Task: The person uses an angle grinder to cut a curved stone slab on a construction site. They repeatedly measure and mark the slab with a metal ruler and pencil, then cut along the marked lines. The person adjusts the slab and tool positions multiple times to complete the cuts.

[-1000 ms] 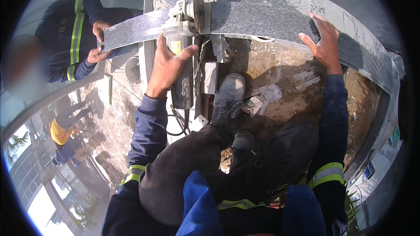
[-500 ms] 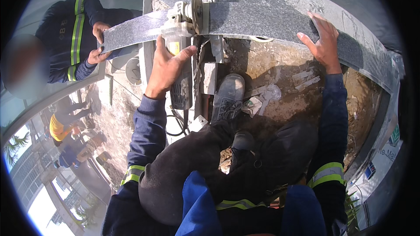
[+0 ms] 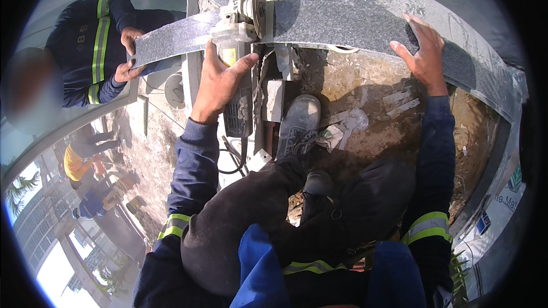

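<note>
One angle grinder [image 3: 236, 39], grasped by the left hand [image 3: 219, 88]; one grey slab [image 3: 342, 25] under the right hand [image 3: 424, 60], fingers spread. Uneven slab support could pinch the disc [image 3: 259, 8].

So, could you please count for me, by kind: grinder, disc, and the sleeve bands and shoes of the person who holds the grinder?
Grinder: 1
Disc: 1
Sleeve bands: 2
Shoes: 2
Total: 6
</note>
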### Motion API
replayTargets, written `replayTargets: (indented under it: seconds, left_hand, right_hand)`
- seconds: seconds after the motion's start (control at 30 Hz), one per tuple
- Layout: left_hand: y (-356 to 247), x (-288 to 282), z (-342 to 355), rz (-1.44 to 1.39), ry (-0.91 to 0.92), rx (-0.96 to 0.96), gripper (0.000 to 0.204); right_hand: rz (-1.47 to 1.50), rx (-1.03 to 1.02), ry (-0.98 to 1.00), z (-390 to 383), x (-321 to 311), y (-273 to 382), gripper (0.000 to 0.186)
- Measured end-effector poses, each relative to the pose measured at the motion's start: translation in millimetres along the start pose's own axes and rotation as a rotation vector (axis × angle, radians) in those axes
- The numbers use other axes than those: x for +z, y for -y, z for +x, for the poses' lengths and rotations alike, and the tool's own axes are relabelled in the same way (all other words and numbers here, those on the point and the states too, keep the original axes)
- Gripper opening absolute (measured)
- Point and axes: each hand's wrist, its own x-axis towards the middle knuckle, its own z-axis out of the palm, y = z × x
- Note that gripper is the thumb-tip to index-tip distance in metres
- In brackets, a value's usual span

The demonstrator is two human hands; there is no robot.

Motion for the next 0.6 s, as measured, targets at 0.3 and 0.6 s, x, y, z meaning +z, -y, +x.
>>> replayTargets:
  seconds: [0.3, 0.6]
  left_hand:
    - [-1, -3, -15, 0.032, -0.006, -0.020, 0.082]
    - [3, -5, -27, 0.027, -0.001, -0.012, 0.082]
  right_hand:
    - [0.021, 0.001, -0.008, 1, 0, 1, 0.072]
    - [0.005, -0.004, -0.021, 0, 1, 1, 0.069]
